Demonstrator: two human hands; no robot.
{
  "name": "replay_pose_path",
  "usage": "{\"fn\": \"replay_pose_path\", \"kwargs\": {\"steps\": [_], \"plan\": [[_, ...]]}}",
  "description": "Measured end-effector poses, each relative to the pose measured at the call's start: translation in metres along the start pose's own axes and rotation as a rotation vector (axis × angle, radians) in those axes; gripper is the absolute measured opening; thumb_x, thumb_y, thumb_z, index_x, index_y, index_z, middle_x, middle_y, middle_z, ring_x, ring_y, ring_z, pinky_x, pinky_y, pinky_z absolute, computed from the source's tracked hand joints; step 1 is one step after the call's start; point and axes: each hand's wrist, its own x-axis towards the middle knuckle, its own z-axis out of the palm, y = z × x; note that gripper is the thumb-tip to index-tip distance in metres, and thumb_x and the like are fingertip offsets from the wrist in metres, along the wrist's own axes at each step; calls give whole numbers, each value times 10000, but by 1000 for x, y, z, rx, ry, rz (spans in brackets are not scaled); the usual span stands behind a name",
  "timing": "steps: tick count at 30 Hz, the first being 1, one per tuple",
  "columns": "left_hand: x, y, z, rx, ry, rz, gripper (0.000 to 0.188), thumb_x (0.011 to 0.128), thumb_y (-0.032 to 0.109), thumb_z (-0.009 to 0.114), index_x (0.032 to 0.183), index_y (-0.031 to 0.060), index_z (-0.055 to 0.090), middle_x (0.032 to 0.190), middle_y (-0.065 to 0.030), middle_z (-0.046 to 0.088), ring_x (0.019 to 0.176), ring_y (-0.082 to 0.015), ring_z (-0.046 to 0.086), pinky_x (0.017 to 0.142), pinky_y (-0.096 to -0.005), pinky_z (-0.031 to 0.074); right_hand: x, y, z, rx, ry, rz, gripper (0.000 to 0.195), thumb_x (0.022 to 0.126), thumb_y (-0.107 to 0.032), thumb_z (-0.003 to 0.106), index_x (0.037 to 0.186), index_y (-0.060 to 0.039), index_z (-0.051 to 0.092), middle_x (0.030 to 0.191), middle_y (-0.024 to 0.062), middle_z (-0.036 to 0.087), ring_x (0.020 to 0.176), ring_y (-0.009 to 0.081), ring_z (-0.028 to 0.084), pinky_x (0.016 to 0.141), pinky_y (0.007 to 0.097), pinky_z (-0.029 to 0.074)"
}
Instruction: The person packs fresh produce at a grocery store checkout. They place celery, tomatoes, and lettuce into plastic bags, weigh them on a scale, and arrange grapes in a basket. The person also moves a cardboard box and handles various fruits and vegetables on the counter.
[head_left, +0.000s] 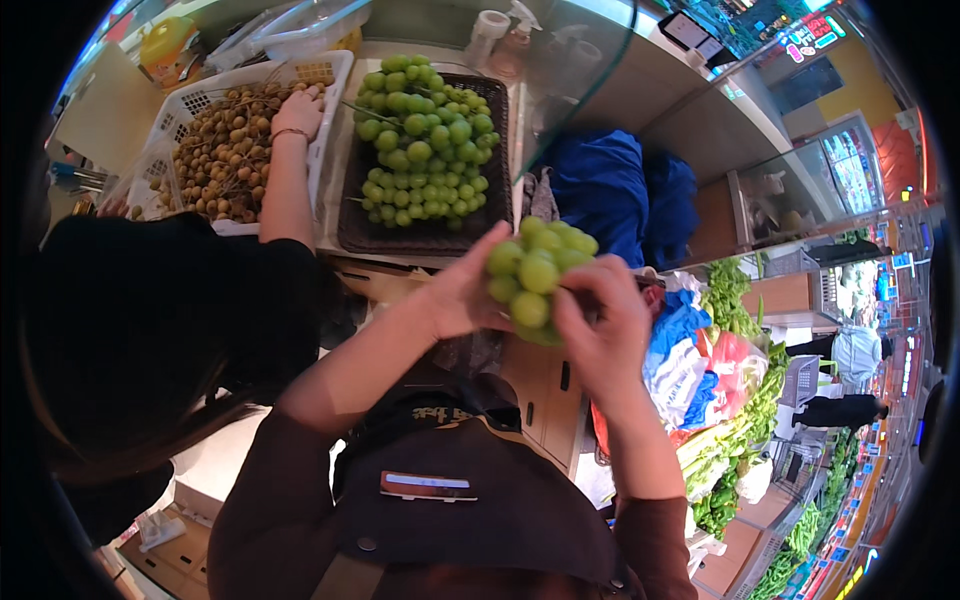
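A bunch of green grapes (538, 271) is held up in front of me, just off the near right corner of a dark woven tray (360, 238). My left hand (472, 289) supports the bunch from its left side and from beneath. My right hand (607, 322) is at the bunch's right side, thumb and fingers bent together against the grapes; whether a grape or stem is between the fingertips is hidden. More bunches of green grapes (420, 150) lie in the tray on the counter.
At my left a co-worker's hand (298, 116) reaches into a white plastic basket (339, 82) of longans (225, 150). A glass panel (592, 97) and spray bottle (517, 41) stand behind the tray. Blue cloth (600, 191) lies to the right, with plastic bags (682, 360) and leafy vegetables (731, 442) nearer.
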Motion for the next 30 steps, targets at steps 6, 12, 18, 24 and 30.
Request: {"fn": "replay_pose_path", "kwargs": {"steps": [6, 12, 18, 24, 30], "plan": [[-31, 80, -67, 127, 346, 153, 749, 884, 689, 295, 1370, 130, 405, 1312, -62, 511, 1142, -229, 552, 915, -431, 489, 45, 24, 126, 105, 134, 65, 63, 779, 11, 617, 836, 8, 592, 819, 101, 553, 691, 201, 569, 626, 271, 453], [-55, 91, -95, 163, 365, 289, 807, 871, 725, 231, 1407, 128, 321, 1323, -110, 480, 1170, -275, 515, 926, -439, 465, 66, 34, 188, 217, 273, 178, 67, 784, 0, 605, 829, 16, 558, 826, 127, 512, 690, 271, 534, 620, 320, 441], [-87, 54, -87, 30, 512, 616, 694, 935, 626, 241, 1396, 113, 317, 1314, -90, 457, 1180, -240, 484, 1016, -400, 373, 51, 36, 236, 189, 151, 186, 78, 780, 2, 618, 829, 9, 558, 825, 129, 515, 710, 255, 535, 616, 315, 441], [-81, 43, -96, 89, 527, 738, 554, 971, 498, 361, 1362, 106, 363, 1332, -66, 456, 1224, -221, 451, 1028, -378, 367, 15, 38, 233, 198, -32, 54, 346, 785, -2, 613, 1126, -21, 556, 1043, 154, 521, 946, 327, 543, 786, 361, 466], [-83, 43, -103, -190, 529, 736, 560, 959, 484, 418, 1362, 100, 354, 1353, -61, 441, 1248, -217, 426, 1054, -415, 328, -13, 91, 183, -276, 3, -44, 667, 723, -169, 746, 1322, -125, 456, 1385, 160, 356, 1270, 368, 344, 1025, 494, 264]]}}
